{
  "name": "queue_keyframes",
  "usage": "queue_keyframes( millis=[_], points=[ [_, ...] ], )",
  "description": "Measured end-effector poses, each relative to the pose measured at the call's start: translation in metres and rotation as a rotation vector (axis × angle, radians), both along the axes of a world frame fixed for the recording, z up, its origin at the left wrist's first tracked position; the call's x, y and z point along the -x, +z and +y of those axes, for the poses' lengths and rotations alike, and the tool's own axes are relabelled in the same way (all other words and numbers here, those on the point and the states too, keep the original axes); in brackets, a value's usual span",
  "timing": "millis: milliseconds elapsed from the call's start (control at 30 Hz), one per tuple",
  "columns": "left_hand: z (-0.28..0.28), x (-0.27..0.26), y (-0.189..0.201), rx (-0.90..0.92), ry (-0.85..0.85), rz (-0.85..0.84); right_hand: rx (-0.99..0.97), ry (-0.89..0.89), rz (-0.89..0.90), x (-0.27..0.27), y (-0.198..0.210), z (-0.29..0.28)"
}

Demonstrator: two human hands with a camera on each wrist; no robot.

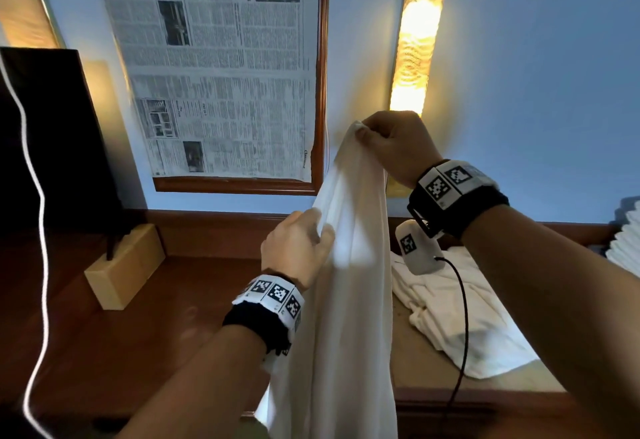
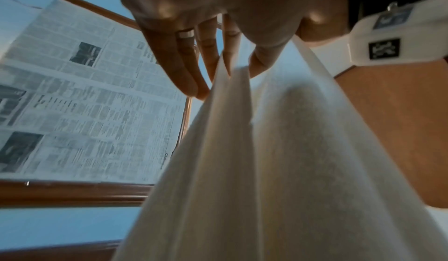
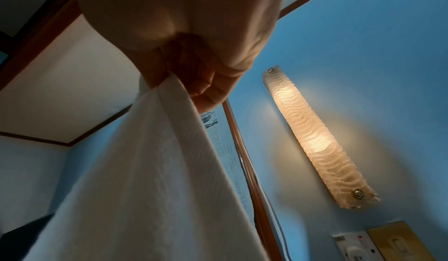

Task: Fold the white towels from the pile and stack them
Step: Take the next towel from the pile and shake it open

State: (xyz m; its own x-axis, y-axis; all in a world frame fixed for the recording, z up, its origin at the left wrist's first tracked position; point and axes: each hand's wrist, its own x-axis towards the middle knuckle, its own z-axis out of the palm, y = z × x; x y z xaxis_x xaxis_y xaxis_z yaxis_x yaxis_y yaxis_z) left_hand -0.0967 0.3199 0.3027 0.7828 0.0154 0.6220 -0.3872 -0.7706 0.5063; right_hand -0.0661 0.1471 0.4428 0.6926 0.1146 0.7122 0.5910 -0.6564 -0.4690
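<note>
Above the brown table (image 1: 145, 334), a white towel (image 1: 349, 300) hangs lengthwise, its long axis running nearly vertical from the raised grip down past the table's near edge and out of the head view. Right hand (image 1: 391, 147): held high in front of the wall, thumb and curled fingers pinching the towel's top corner; the right-wrist view shows the cloth (image 3: 145, 169) falling straight away from that pinch. Left hand (image 1: 298, 248): lower and nearer the person's body, fingers closed on a gathered edge of the same towel partway down; the left-wrist view shows the thumb and a fingertip (image 2: 260, 62) nipping a ridge of fabric (image 2: 242, 150) while the other fingers lie nearly straight alongside.

Key relation: the whole towel lies below the right-hand grip, and the left hand sits on the edge beneath it, so it appears the left hand must run along that edge to find a second corner before the cloth can be spread.

To the right, on the table, lies the crumpled pile of white towels (image 1: 460, 317), well apart from the held one. On the wall behind are a framed newspaper (image 1: 221, 68) and a lit wall lamp (image 1: 415, 57).
</note>
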Motion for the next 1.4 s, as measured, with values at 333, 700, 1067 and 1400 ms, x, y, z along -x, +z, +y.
queue_keyframes(
  millis=[333,700,1067,1400],
  points=[
    [0.006,-0.018,-0.031,0.242,-0.141,0.289,-0.095,-0.071,-0.017,-0.010,0.000,-0.019],
    [0.026,-0.017,-0.060,0.266,-0.089,0.377,-0.194,-0.107,-0.041,-0.008,0.003,-0.031],
    [0.039,-0.018,0.019,0.279,-0.249,0.209,0.403,0.121,0.431,0.034,-0.055,0.032],
    [0.142,0.022,-0.029,0.330,-0.415,0.292,0.445,0.045,0.269,0.059,-0.070,0.113]
  ],
)
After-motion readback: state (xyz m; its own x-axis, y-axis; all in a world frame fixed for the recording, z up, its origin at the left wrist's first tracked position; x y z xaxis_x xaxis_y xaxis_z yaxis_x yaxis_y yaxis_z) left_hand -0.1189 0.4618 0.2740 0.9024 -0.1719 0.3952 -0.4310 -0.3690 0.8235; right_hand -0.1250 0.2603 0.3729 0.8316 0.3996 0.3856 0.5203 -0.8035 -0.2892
